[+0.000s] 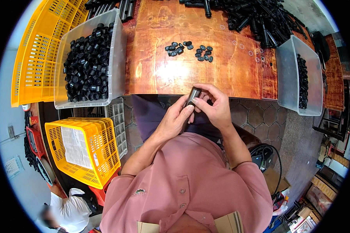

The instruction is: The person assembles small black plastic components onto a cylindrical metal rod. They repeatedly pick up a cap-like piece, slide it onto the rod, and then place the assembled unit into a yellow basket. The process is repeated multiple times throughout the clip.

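A short, glossy black tube (pixel 194 93) is held between my two hands, just in front of the table edge. My left hand (pixel 176 117) closes round its lower end, thumb pressed near that end. Curled about its right side, my right hand (pixel 214 104) has its thumb against the tube and its index finger reaching over the top. The fingers hide part of the tube. Farther up the wooden table (pixel 151 73) lie two loose clusters of small black caps, one on the left (pixel 178 48) and one on the right (pixel 204 53).
A clear tub (pixel 118 58) full of black rings stands left on the table, beside a yellow crate (pixel 35 58). Another clear tub (pixel 286 77) with black parts is at the right. Black tubes (pixel 256 23) pile up at the back. A person in white (pixel 72 209) is at lower left.
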The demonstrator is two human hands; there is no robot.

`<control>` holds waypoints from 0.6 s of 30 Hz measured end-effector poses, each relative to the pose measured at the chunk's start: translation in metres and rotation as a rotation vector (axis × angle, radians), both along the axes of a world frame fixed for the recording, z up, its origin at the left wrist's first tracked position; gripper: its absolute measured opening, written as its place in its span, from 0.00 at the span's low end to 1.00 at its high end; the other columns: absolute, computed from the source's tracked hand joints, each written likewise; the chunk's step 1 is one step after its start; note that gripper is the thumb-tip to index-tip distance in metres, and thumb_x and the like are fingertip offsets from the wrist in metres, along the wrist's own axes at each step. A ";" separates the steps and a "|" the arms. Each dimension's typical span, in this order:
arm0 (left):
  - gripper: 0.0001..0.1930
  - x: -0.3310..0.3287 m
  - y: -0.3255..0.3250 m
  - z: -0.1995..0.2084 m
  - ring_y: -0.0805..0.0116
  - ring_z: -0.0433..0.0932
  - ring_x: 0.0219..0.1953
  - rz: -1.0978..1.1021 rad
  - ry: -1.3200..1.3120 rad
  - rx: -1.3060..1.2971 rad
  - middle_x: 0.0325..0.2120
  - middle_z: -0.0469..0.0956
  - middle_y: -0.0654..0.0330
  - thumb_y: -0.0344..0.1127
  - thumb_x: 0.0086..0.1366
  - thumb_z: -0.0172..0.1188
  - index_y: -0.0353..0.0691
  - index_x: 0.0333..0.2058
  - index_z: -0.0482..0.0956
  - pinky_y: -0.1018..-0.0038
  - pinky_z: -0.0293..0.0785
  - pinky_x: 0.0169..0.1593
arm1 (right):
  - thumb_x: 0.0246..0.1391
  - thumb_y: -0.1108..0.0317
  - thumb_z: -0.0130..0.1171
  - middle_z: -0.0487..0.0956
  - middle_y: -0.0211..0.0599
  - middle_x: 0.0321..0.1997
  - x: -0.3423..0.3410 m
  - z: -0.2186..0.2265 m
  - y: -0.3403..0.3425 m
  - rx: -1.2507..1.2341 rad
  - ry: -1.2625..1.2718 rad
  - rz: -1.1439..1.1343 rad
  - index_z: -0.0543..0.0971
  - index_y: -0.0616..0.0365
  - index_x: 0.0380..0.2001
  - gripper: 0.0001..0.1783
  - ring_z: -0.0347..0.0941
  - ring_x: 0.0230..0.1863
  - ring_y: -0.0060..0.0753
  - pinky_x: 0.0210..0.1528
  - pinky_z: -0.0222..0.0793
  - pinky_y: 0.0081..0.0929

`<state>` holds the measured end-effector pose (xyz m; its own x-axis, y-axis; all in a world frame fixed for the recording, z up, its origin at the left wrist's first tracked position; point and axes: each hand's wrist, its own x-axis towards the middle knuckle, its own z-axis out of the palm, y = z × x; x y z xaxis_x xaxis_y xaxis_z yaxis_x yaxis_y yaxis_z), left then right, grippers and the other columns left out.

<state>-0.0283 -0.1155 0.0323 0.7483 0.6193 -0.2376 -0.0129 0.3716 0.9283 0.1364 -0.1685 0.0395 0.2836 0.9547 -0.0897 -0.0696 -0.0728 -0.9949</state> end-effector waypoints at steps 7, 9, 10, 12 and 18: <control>0.22 -0.004 0.001 0.000 0.77 0.72 0.31 -0.015 -0.028 0.002 0.38 0.74 0.62 0.41 0.75 0.50 0.33 0.61 0.65 0.79 0.71 0.37 | 0.52 0.79 0.63 0.78 0.30 0.33 0.001 0.002 -0.001 0.005 0.042 0.042 0.76 0.67 0.53 0.23 0.72 0.29 0.15 0.33 0.67 0.15; 0.23 -0.004 0.000 -0.001 0.78 0.72 0.32 -0.016 -0.037 0.001 0.37 0.74 0.63 0.41 0.75 0.50 0.33 0.61 0.65 0.79 0.71 0.37 | 0.51 0.79 0.63 0.78 0.30 0.34 0.001 0.003 -0.002 0.007 0.049 0.046 0.76 0.66 0.53 0.24 0.72 0.30 0.15 0.34 0.68 0.15; 0.23 -0.004 0.000 -0.001 0.78 0.72 0.32 -0.018 -0.042 0.000 0.37 0.74 0.63 0.41 0.75 0.50 0.33 0.62 0.65 0.79 0.71 0.37 | 0.51 0.80 0.62 0.77 0.30 0.35 0.001 0.005 -0.003 -0.001 0.047 0.054 0.75 0.67 0.54 0.24 0.72 0.32 0.15 0.36 0.68 0.15; 0.24 -0.003 0.000 0.000 0.78 0.72 0.32 -0.010 -0.021 0.006 0.36 0.74 0.64 0.41 0.74 0.51 0.33 0.63 0.65 0.79 0.72 0.37 | 0.51 0.80 0.62 0.77 0.29 0.36 0.002 0.009 -0.003 -0.007 0.019 0.064 0.75 0.68 0.55 0.25 0.72 0.34 0.15 0.38 0.68 0.16; 0.24 -0.003 0.001 0.001 0.79 0.72 0.32 -0.004 0.009 -0.006 0.35 0.74 0.65 0.39 0.74 0.52 0.34 0.63 0.65 0.79 0.72 0.37 | 0.50 0.80 0.64 0.77 0.29 0.38 0.002 0.009 -0.003 -0.013 0.010 0.068 0.74 0.68 0.55 0.26 0.72 0.36 0.15 0.40 0.69 0.15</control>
